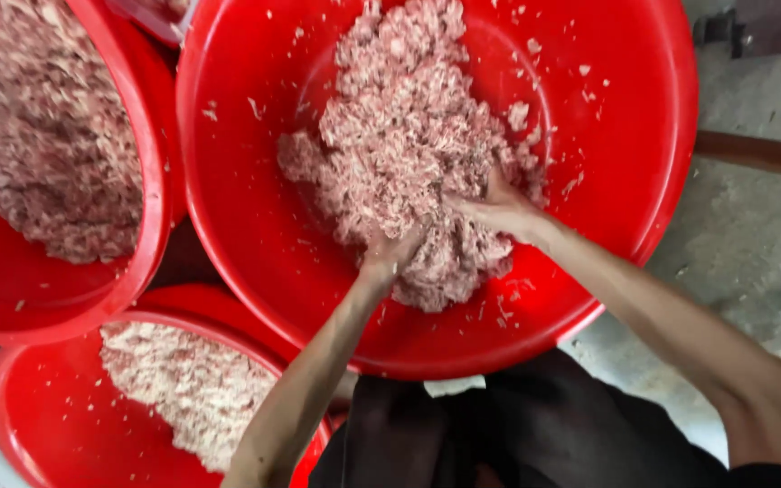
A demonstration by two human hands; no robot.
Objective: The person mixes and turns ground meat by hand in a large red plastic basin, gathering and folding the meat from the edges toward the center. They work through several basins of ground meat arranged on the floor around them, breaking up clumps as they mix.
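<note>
Two side basins [151, 172] of mince stood at left. In the large red basin [644, 136], the left hand [389, 253] was sunk into the minced meat [409, 136]; the right hand [499, 206] pressed beside it. Buried fingers hid each grip's state.

Pink minced meat [409, 145] heaped in basin [228, 226]

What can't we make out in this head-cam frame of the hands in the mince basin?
- Fingers of the left hand and right hand: dug into the minced meat, so their hold is hidden.
- Large red basin: far rim cut off by the top edge.
- Upper-left basin and lower-left basin: cropped by the frame edges.
- Basin bottom under the pile: covered by meat.
</note>
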